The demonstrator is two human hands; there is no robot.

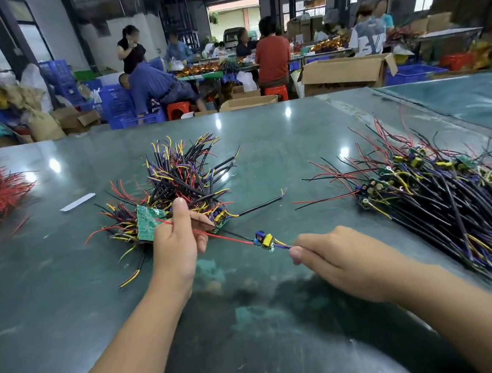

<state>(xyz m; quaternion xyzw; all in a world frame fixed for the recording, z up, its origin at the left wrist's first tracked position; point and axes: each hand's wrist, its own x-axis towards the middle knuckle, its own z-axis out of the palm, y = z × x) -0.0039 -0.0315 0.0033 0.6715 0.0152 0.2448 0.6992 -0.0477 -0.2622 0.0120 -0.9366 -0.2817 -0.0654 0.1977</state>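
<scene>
Head view: my left grip [180, 245] is closed, thumb and fingers pinching the red wire [223, 235]. My right grip [343, 261] pinches the yellow and purple wires [282, 243]. The small board [265, 240] hangs stretched between both grips, over the desk [261, 329]. A tangled pile [179, 177] lies just behind my left grip, and a tidy pile [448, 193] lies right of my right grip.

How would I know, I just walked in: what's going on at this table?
A person holds one small board above the green table, stretched between both hands. The left hand pinches its red lead, the right hand its yellow and purple leads. A tangled heap of such boards lies behind the left hand, a straighter pile to the right.
</scene>
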